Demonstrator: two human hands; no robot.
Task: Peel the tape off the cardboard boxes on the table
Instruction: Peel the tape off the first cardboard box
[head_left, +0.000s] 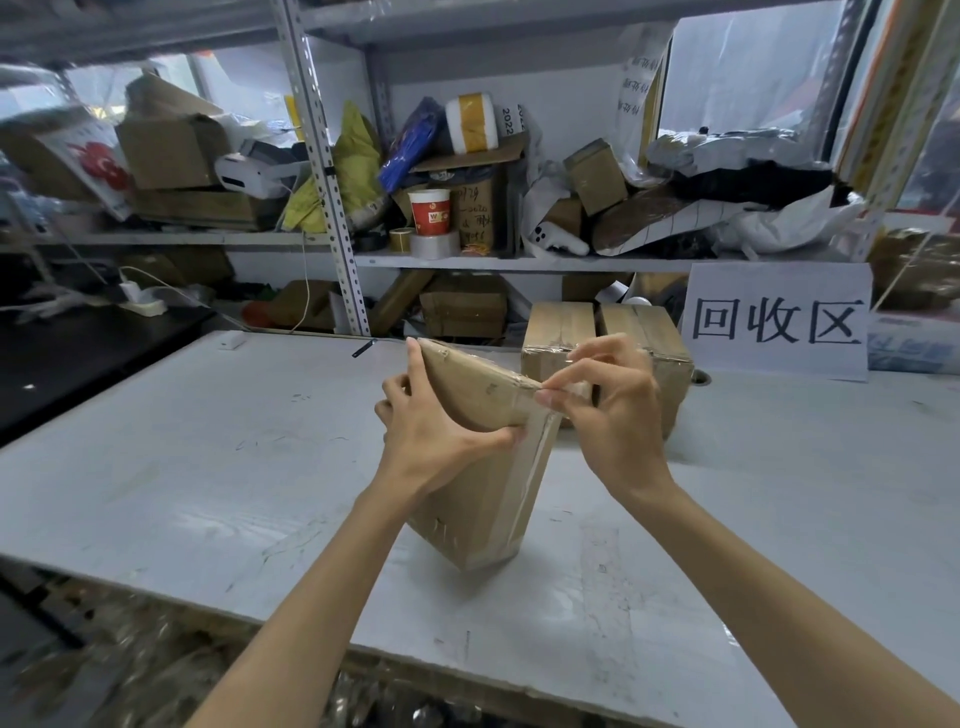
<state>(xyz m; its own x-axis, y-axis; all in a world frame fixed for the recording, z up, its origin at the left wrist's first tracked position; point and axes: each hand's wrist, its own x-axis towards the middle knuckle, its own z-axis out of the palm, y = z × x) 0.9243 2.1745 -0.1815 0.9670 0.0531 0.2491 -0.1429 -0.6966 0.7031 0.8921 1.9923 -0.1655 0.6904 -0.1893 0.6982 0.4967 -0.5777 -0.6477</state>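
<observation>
1. Head view, centre-left of the frame: the left hand (434, 421) grips the front box (478, 499). Its thumb lies across the face turned toward the camera, and its fingers (413, 358) wrap over the upper left edge.
2. Centre: the front box stands on end on the table (208, 467), tilted a little, with its long axis running up and down the frame. It is well inside the near edge of the table.
3. Just right of centre: one strip of clear tape (535, 467) runs down the right-hand side of the front box, from the upper right corner to the bottom. Its long axis follows the box's own.
4. Right of centre: the right hand (618, 415) is at that upper right corner. Thumb and forefinger are closed in a narrow pinch on the top end of the tape, and the other fingers are spread loosely above.
5. The move turns on this relation: the tape lies below and toward the camera from the pinch, so I judge the pull should follow the strip downward. The right hand is the nearer one to the strip, while the left hand braces the box.
6. Upper right of centre: what look like two back boxes (558, 325) stand side by side, just behind the right hand and partly hidden by it.
7. Count: three boxes on the table as far as I can tell, two hands, and one strip being worked.
8. Far right: one paper sign (779, 322).
</observation>
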